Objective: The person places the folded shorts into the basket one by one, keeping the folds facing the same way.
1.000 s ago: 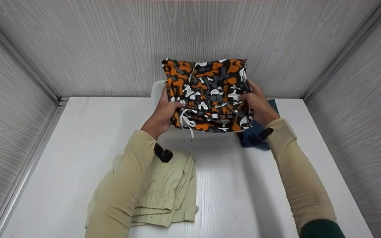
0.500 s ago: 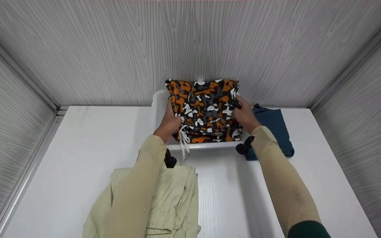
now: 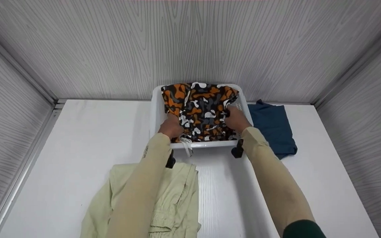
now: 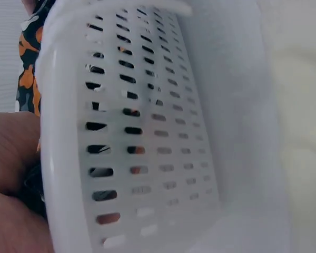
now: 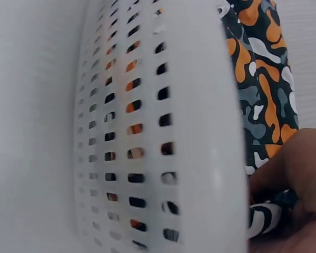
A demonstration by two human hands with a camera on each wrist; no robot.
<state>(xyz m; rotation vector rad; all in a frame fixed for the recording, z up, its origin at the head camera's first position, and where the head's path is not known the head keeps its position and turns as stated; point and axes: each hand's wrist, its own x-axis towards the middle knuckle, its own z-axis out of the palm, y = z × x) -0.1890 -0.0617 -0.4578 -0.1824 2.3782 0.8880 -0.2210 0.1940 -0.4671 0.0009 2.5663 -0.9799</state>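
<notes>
A white plastic basket (image 3: pixel 207 144) with slotted walls stands against the back panel. Inside it lies a folded pair of camouflage drawstring pants (image 3: pixel 202 109) in orange, black, grey and white, with a white drawstring (image 3: pixel 186 145) hanging over the front rim. My left hand (image 3: pixel 172 127) grips the pants at their left side, within the basket. At the opposite side my right hand (image 3: pixel 236 119) grips them, its fingers curled into the cloth in the right wrist view. Both wrist views show the slotted front wall close up, with patterned cloth behind the holes.
Folded pale green pants (image 3: pixel 174 198) lie on the white table (image 3: pixel 223 195) at the front, partly under my left sleeve. Right of the basket is a folded dark blue garment (image 3: pixel 273 129). Grey wood-grain panels (image 3: pixel 190 43) enclose the back and both sides.
Both hands have lowered the camouflage pants from above the basket down into it, still holding their sides. The basket's rim and the blue garment have come into fuller view.
</notes>
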